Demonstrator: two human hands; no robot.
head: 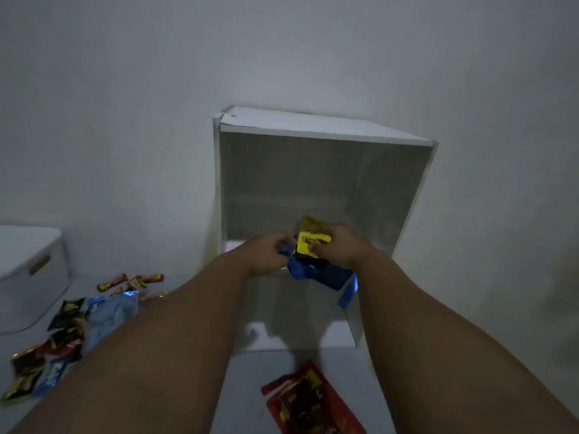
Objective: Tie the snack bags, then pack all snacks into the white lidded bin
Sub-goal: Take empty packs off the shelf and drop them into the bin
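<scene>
blue-and-yellow snack bag (313,267) is held before an open white cabinet (313,130), left hand (266,255) pinching its blue edge, right hand (344,245) gripping its yellow top. small packets (62,339) lie scattered beside the closed white lidded bin (28,270) at far left; a red bag (307,402) lies nearest.

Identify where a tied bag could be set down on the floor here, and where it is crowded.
Bare floor lies between the white cabinet and the red snack bag. Crowded: loose snack packets fill the floor beside the white lidded bin.
</scene>
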